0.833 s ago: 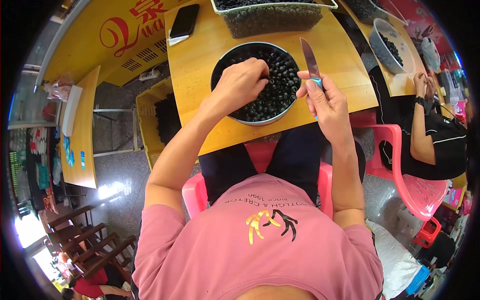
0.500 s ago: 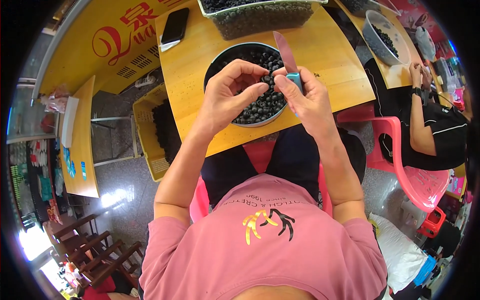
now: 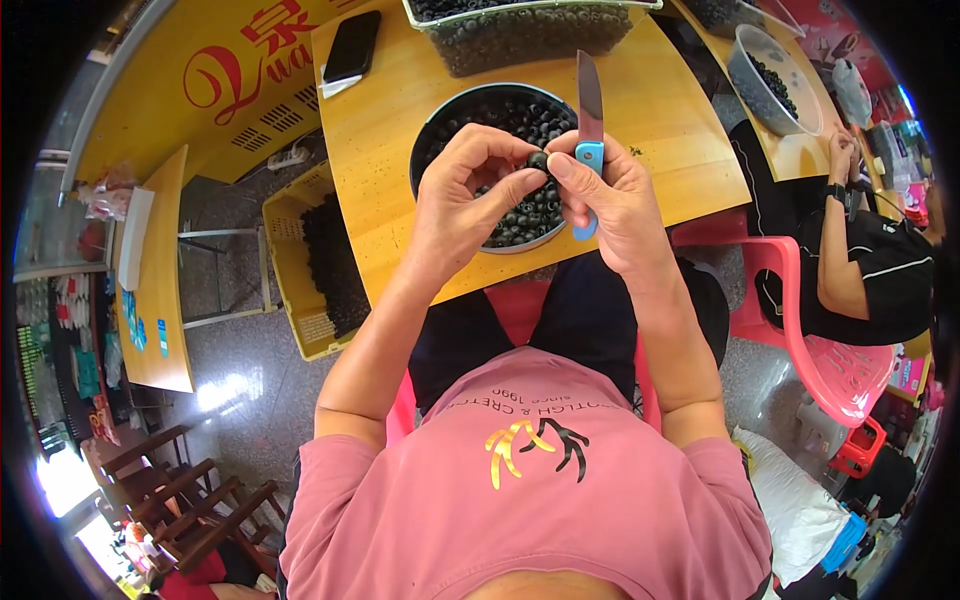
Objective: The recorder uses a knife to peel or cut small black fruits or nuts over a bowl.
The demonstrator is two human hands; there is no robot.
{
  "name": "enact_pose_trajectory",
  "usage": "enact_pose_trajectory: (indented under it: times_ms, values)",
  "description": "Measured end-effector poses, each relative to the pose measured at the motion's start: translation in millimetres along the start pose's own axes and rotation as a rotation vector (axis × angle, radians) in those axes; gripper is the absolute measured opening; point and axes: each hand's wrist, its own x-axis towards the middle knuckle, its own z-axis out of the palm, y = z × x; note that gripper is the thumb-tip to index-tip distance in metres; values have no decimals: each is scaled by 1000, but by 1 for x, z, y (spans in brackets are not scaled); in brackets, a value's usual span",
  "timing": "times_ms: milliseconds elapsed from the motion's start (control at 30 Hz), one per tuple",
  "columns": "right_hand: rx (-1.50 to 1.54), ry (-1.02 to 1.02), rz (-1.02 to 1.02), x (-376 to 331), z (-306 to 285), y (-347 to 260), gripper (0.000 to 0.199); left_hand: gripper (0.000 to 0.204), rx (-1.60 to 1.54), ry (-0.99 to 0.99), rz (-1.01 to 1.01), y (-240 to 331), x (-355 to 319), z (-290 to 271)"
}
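Over a round bowl [image 3: 524, 247] of small black round fruits [image 3: 524, 218], both my hands meet near the middle of the table. My left hand [image 3: 472, 195] pinches one black fruit [image 3: 537, 160] between thumb and fingertips. In my right hand [image 3: 608, 190] is a small knife [image 3: 590, 100] with a blue handle, its blade pointing up and away from me. The right thumb and fingertip come up close to the pinched fruit; whether they touch it I cannot tell.
Behind the bowl, a clear plastic tub [image 3: 535, 45] is filled with more black fruits. A phone [image 3: 352, 47] lies at the table's far left. A yellow crate [image 3: 300, 300] stands on the floor at left. At right, a person [image 3: 850, 250] sits by a red chair [image 3: 800, 330] and another tub [image 3: 760, 100].
The knife has turned from leaning left to nearly upright, showing more of its blue handle. My fingertips have closed around a black fruit that now shows plainly between them.
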Motion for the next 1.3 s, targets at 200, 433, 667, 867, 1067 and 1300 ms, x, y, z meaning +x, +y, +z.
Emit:
enact_pose_trajectory:
  times_ms: [200, 433, 667, 867, 1067, 1300]
  values:
    - [-96, -17, -7, -1, 2, 1, 12, 18, -137, 17, -28, 6, -3, 2]
    - [-160, 21, 21, -1, 6, 1, 13, 19, 394, 30, 137, 12, -2, 2]
    - [-19, -16, 47, -1, 6, -1, 13, 18, 53, 57, 82, -1, -7, 6]
    - [-58, -29, 42, 1, 5, 0, 14, 16, 1, 73, 98, -2, -11, 8]
    - [-95, -63, 17, 1, 6, -2, 14, 15, 79, 50, 103, 0, -12, 5]
    - [-759, 7, -500, -3, 3, 3, 18, 17, -242, 27, -104, 5, -15, 0]
